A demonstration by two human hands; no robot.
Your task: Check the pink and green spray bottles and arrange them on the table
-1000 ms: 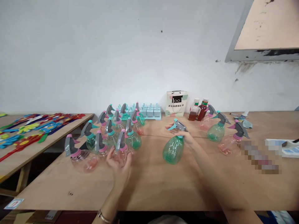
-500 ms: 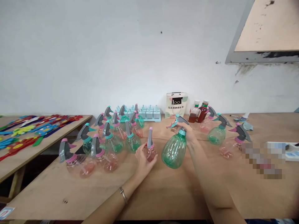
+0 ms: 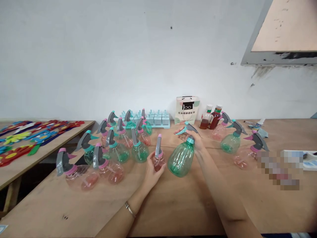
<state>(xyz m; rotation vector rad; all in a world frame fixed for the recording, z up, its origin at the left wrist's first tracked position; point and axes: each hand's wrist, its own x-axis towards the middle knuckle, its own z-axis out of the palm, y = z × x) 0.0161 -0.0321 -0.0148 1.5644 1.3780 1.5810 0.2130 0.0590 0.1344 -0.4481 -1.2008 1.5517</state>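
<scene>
The person's left hand (image 3: 154,173) is holding a pink spray bottle (image 3: 158,159), fingers curled around its sides, at the wooden table (image 3: 178,205). Just beside it, the right hand (image 3: 197,142) is holding a leaning green spray bottle (image 3: 181,159), fingers wrapped near its neck (image 3: 190,140).

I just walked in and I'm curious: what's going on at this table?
A person's left hand holds a pink spray bottle, while the right hand holds a tilted green spray bottle near its neck. More spray bottles, pink and green, are clustered to the left on the wooden table, and three others are to the right.
</scene>
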